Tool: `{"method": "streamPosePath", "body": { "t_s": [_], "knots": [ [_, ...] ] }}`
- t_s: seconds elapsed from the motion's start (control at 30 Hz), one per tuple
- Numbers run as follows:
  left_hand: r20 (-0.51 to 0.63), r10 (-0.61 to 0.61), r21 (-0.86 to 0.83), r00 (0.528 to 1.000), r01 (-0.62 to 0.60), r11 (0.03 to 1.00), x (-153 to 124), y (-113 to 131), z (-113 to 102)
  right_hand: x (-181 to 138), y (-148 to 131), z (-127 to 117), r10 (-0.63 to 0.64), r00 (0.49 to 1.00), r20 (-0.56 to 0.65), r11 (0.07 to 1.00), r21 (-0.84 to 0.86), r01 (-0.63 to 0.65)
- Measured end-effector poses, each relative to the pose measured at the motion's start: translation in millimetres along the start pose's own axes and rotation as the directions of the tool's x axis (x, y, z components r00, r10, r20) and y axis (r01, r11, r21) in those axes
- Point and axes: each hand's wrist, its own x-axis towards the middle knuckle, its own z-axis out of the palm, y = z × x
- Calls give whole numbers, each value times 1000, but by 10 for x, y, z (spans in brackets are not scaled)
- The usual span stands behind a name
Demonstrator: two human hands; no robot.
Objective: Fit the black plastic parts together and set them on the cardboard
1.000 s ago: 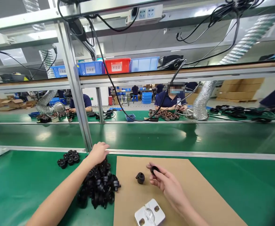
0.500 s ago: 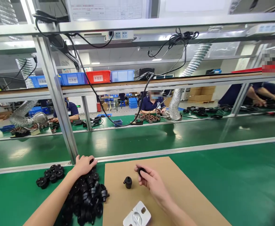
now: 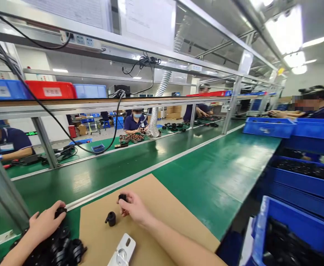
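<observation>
My right hand (image 3: 136,211) is above the cardboard sheet (image 3: 162,195), its fingers closed around a small black round plastic part (image 3: 122,197). At the far edge of a heap of black plastic parts (image 3: 64,247), my left hand (image 3: 44,225) has thumb and fingers around one black part (image 3: 60,211). Whether that part is lifted clear of the heap, I cannot tell. A black cylindrical part with a side spout (image 3: 111,219) stands upright on the cardboard. Nearer to me lies a white plate-like piece (image 3: 124,249) with a slot and a clear round portion.
A metal post (image 3: 3,184) rises beside my left hand. On the right stand blue bins (image 3: 264,221), some holding black parts. A shelf above carries a red box (image 3: 51,89) and blue boxes (image 3: 89,91). Co-workers sit across the line and at the right.
The view has swung to the right, bringing the blue bins into sight. My right hand still holds its black part above the cardboard; my left hand remains at the heap.
</observation>
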Motion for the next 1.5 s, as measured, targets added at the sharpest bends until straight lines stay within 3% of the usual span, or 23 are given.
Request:
{"method": "streamPosePath", "body": {
  "t_s": [0.1, 0.2, 0.27, 0.33, 0.4, 0.47, 0.53, 0.63, 0.73, 0.83, 0.97, 1.03, 1.1, 1.2, 1.27, 1.33, 1.43, 1.5],
  "knots": [
    [-10, 55, -72, 998, -56, 996, 93, -103, 26, 22, 25, -21, -40, 999, -3, 996, -77, 39],
    [-165, 94, -55, 982, -104, 993, 158, -196, -5, 57, 57, -36, -92, 996, -3, 988, -128, 91],
    [-307, 189, -28, 933, -207, 978, 137, -189, -21, 83, 82, -47, -112, 994, 14, 983, -146, 112],
    [-359, 317, -72, 878, -365, 928, 21, -76, 16, 108, 108, -61, -120, 992, 28, 980, -157, 123],
    [-289, 415, -181, 862, -475, 861, -206, 156, 120, 127, 130, -82, -126, 992, 31, 978, -163, 129],
    [-130, 503, -211, 855, -519, 828, -509, 477, 253, 142, 142, -106, -132, 991, 36, 976, -169, 136],
    [66, 586, -189, 808, -567, 802, -815, 827, 355, 148, 142, -125, -140, 989, 46, 974, -175, 146],
    [152, 553, -148, 819, -534, 832, -1138, 1276, 401, 136, 122, -128, -150, 987, 56, 969, -189, 158],
    [111, 517, -142, 849, -502, 853, -1261, 1518, 388, 90, 91, -103, -169, 985, 43, 962, -212, 174],
    [14, 453, -215, 891, -440, 872, -1277, 1552, 393, 39, 61, -87, -180, 981, 68, 950, -247, 191],
    [-128, 418, -314, 899, -437, 843, -1283, 1470, 392, 14, 28, -87, -191, 967, 167, 922, -307, 235],
    [-213, 415, -402, 885, -466, 788, -1314, 1454, 376, 10, 19, -86, -189, 957, 219, 910, -328, 255],
    [-259, 395, -579, 882, -469, 667, -1362, 1475, 373, 5, 11, -90, -181, 950, 256, 902, -342, 264],
    [-106, 332, -903, 937, -230, 363, -1411, 1533, 448, -7, -10, -111, -207, 932, 298, 865, -390, 317],
    [14, 298, -976, 954, -51, 212, -1391, 1544, 558, -18, -32, -125, -239, 912, 333, 809, -451, 377],
    [27, 266, -979, 964, -28, 201, -1328, 1513, 690, -35, -55, -131, -256, 890, 378, 748, -505, 430],
    [-39, 228, -958, 973, -102, 269, -1215, 1424, 845, -71, -79, -122, -253, 853, 456, 662, -561, 497],
    [-64, 215, -960, 974, -119, 253, -1166, 1376, 887, -91, -91, -111, -235, 818, 526, 608, -576, 546]
  ]
}}
